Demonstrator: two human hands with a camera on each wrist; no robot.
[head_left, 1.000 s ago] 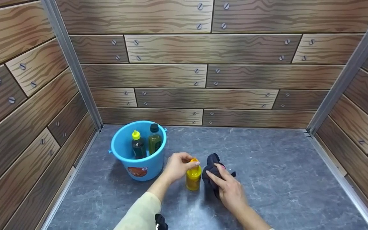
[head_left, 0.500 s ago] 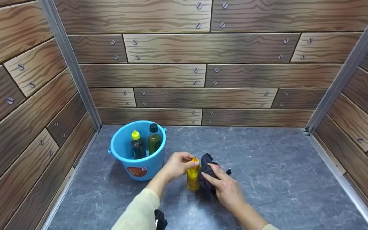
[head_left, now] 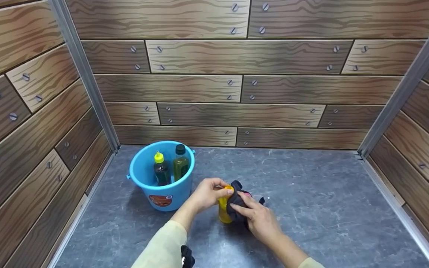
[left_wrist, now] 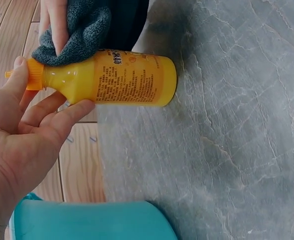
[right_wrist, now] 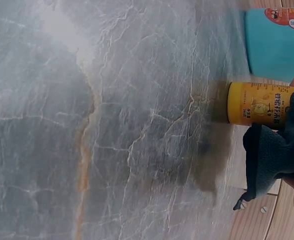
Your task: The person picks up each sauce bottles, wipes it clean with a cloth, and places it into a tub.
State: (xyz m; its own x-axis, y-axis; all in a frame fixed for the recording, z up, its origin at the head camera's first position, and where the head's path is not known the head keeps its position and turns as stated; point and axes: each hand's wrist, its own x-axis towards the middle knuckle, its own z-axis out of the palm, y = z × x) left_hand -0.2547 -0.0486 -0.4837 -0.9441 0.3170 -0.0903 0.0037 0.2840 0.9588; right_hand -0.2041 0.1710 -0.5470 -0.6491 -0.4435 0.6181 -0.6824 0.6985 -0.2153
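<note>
A yellow squeeze bottle (head_left: pixel 224 215) with an orange cap (left_wrist: pixel 34 75) stands upright on the grey marbled surface. My left hand (head_left: pixel 206 194) pinches the bottle by its cap, thumb on the near side. In the left wrist view a finger of that hand lies along the bottle's shoulder. A dark cloth (head_left: pixel 238 204) is held by my right hand (head_left: pixel 262 220) and pressed against the bottle's upper right side. The right wrist view has the cloth (right_wrist: pixel 271 157) bunched beside the labelled bottle (right_wrist: pixel 254 106), its loose corner hanging down. Part of the right fingers is hidden by the cloth.
Left of the hands stands a blue bucket (head_left: pixel 177 197). Inside it are a dark bottle with a yellow cap (head_left: pixel 159 158) and a greenish bottle with a black cap (head_left: pixel 181 163). Wood-patterned walls (head_left: pixel 192 87) enclose the surface at the back and both sides.
My right hand has moved left with the cloth, from beside the bottle to against it, now covering part of it. My left hand keeps its hold on the cap.
</note>
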